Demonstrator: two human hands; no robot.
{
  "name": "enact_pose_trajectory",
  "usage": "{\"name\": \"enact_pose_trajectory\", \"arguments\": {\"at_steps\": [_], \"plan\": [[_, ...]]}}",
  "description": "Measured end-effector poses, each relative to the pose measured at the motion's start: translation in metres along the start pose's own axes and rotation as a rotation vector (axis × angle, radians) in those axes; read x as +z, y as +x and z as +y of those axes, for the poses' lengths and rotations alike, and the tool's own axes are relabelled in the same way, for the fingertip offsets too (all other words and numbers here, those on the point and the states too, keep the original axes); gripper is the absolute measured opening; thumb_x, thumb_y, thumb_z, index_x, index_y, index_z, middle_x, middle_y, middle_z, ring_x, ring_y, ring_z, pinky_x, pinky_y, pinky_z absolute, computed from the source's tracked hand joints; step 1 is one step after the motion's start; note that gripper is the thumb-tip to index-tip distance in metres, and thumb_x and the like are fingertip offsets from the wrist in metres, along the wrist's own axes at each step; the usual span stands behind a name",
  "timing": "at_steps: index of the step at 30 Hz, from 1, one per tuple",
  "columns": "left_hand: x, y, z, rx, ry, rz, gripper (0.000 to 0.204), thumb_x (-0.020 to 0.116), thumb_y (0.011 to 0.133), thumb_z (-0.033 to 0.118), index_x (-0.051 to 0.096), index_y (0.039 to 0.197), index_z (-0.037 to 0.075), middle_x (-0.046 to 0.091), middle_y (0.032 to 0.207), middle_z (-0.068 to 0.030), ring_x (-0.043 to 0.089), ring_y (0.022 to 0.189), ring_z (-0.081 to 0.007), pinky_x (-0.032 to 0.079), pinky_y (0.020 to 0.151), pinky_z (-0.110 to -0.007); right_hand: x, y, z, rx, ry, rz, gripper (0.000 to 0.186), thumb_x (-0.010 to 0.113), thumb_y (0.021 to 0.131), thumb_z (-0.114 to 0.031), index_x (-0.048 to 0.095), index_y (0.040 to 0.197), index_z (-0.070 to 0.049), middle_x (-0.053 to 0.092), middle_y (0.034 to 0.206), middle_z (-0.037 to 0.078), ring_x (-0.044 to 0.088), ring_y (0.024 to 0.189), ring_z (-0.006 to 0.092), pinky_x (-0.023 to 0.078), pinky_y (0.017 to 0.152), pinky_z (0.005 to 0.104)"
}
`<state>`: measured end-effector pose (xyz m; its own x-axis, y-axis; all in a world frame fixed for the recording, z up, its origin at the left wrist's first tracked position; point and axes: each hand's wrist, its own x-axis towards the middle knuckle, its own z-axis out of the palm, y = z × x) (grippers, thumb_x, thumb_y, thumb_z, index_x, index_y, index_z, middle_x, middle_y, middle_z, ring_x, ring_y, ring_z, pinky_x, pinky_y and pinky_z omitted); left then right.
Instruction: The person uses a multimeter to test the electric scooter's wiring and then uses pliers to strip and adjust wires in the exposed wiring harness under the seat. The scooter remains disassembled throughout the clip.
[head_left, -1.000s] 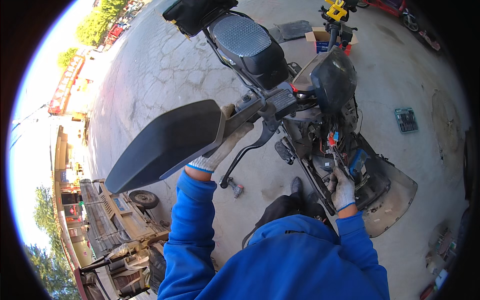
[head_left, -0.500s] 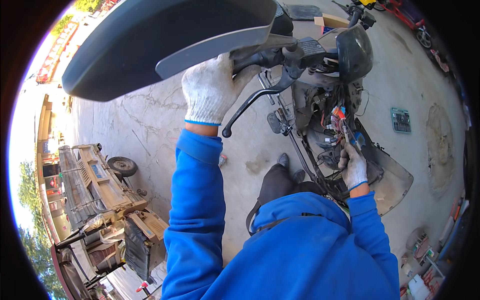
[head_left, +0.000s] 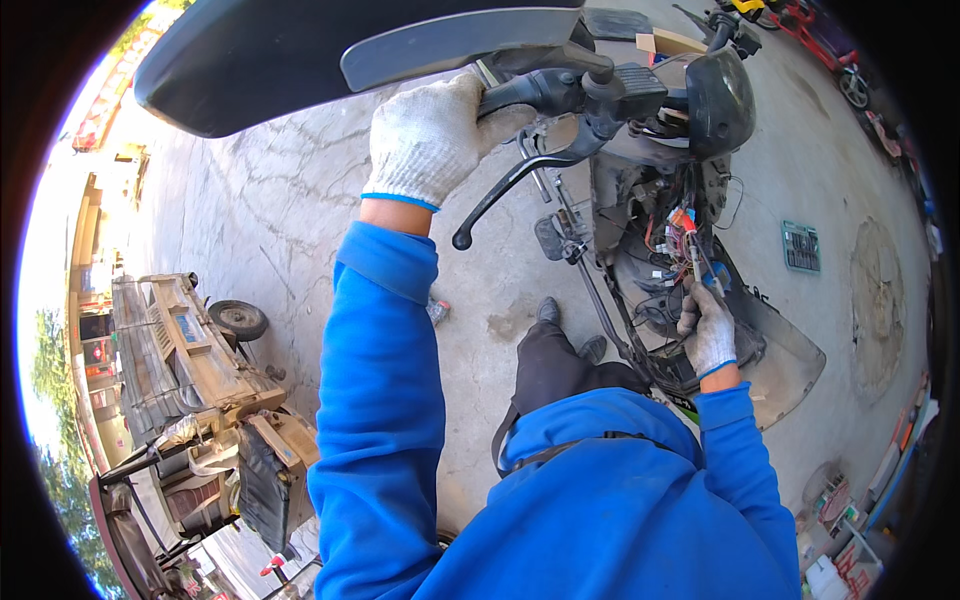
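My left hand [head_left: 425, 138], in a white knit glove, is wrapped round the handlebar grip [head_left: 510, 95] of a partly stripped scooter. A black brake lever [head_left: 525, 178] slants down beside it, and a large dark mirror or guard panel [head_left: 270, 70] looms above. My right hand [head_left: 712, 328], gloved with dirty fingertips, is closed low in the scooter's opened front. It pinches a slim greyish thing whose kind I cannot make out, pointing up at an orange-red connector [head_left: 683, 219]. Around it lie bundled wires [head_left: 655, 245] with white plugs. Something blue shows beside my fingers.
A teal tool case [head_left: 800, 246] lies on the concrete to the right of the scooter. A worn cargo three-wheeler [head_left: 190, 350] stands at left, and a red vehicle [head_left: 815, 35] at the far right. Loose parts [head_left: 835, 530] crowd the lower right.
The handlebar, grip and mirror or guard panel appear shifted slightly up and right in view, with my left hand still on the grip. My right hand has hardly moved.
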<state>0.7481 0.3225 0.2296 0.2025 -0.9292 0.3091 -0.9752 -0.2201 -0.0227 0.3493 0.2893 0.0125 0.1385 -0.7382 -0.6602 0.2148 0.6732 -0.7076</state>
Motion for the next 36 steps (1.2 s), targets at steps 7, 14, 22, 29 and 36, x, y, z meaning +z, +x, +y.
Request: {"name": "enact_pose_trajectory", "arguments": {"at_steps": [7, 14, 22, 29, 36], "plan": [[-0.018, 0.014, -0.002, 0.001, -0.198, -0.13, 0.055, 0.076, 0.091, 0.057, 0.078, 0.117, 0.008, 0.078, 0.097, -0.0165, 0.075, 0.086, -0.0316, 0.059, 0.081, -0.041, 0.01, -0.002, 0.003, 0.009, 0.035, 0.02, 0.021, 0.067, 0.104, -0.02, 0.073, 0.117, -0.005, 0.06, 0.074, -0.002, 0.049, 0.052, 0.0082, 0.039, 0.045, 0.0248], [-0.016, 0.02, -0.016, -0.057, -0.481, -0.335, 0.065, 0.063, 0.099, 0.061, 0.069, 0.098, -0.003, 0.059, 0.072, -0.0057, 0.055, 0.066, -0.0153, 0.048, 0.063, -0.036, 0.016, -0.003, 0.015, -0.015, 0.138, -0.024, 0.019, 0.069, 0.102, -0.021, 0.074, 0.112, -0.005, 0.06, 0.072, -0.002, 0.051, 0.053, 0.0095, 0.04, 0.047, 0.026], [-0.026, 0.036, -0.029, -0.392, -0.669, -0.711, 0.062, 0.058, 0.103, 0.064, 0.067, 0.097, 0.003, 0.057, 0.063, -0.0005, 0.05, 0.049, -0.0085, 0.039, 0.045, -0.025, 0.025, -0.009, 0.026, -0.018, 0.229, 0.017, 0.014, 0.073, 0.099, -0.021, 0.073, 0.1, -0.007, 0.064, 0.07, 0.0, 0.056, 0.053, 0.0097, 0.042, 0.047, 0.0259], [-0.025, 0.037, -0.018, -0.367, -0.662, -0.707, 0.06, 0.054, 0.105, 0.06, 0.066, 0.091, 0.002, 0.054, 0.061, -0.0016, 0.047, 0.046, -0.0095, 0.037, 0.043, -0.027, 0.027, -0.012, 0.031, -0.034, 0.264, 0.012, 0.021, 0.071, 0.1, -0.024, 0.071, 0.089, -0.007, 0.061, 0.067, 0.0, 0.052, 0.052, 0.0111, 0.038, 0.047, 0.0279], [-0.01, 0.01, -0.002, 0.054, -0.194, -0.166, 0.046, 0.07, 0.1, 0.048, 0.066, 0.094, 0.003, 0.064, 0.071, -0.0146, 0.063, 0.061, -0.0307, 0.05, 0.058, -0.043, 0.026, -0.01, 0.038, -0.028, 0.303, 0.039, 0.022, 0.07, 0.101, -0.024, 0.073, 0.093, -0.004, 0.06, 0.068, 0.0, 0.051, 0.052, 0.0112, 0.038, 0.048, 0.0279]]}}
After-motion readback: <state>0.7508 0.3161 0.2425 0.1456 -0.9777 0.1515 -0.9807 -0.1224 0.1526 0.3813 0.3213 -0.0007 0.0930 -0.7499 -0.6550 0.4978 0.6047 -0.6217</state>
